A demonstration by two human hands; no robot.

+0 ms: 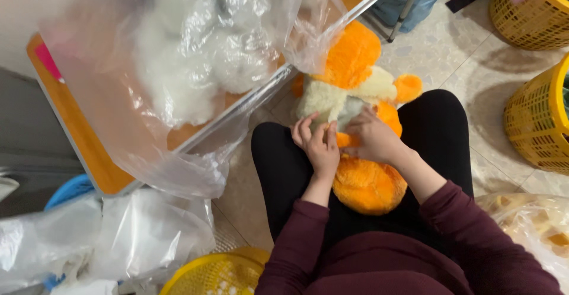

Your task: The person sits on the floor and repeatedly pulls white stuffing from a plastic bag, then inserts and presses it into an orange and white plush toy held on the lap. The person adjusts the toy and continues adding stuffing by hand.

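Left hand (319, 146): fingers curled and close together, tips pressed on the pale seam area of the orange and cream plush toy (361, 135), pinching its fabric. Right hand (372, 138): fingers bent and narrow, tips pushed into the same spot from 3 o'clock; whether they grip anything besides the fabric cannot be told.

Plush toy: lies across the person's lap on black trousers (284, 170), head end toward 12 o'clock, rounded body toward 6 o'clock. Long, fluffy pile; bright orange body and ear-like lobes, cream face or belly patch. Body looks plump and filled; judged by that, the stuffing is largely in and the opening under the fingers is what remains to be dealt with, though the opening itself is hidden.

Sleeves: dark maroon knit (456, 224).

At 10 to 11 o'clock: large clear plastic bag of white fibre filling (195, 52), crinkled and glossy, resting on an orange-topped table with a grey metal edge (89, 147).

At 8 o'clock: more crumpled clear plastic bags (118, 236), over a blue round tub (68, 189).

At 6 to 7 o'clock: yellow plastic lattice basket (219, 274). At 2 to 3 o'clock: two further yellow lattice baskets (533, 16) on the pale tiled floor (450, 58).
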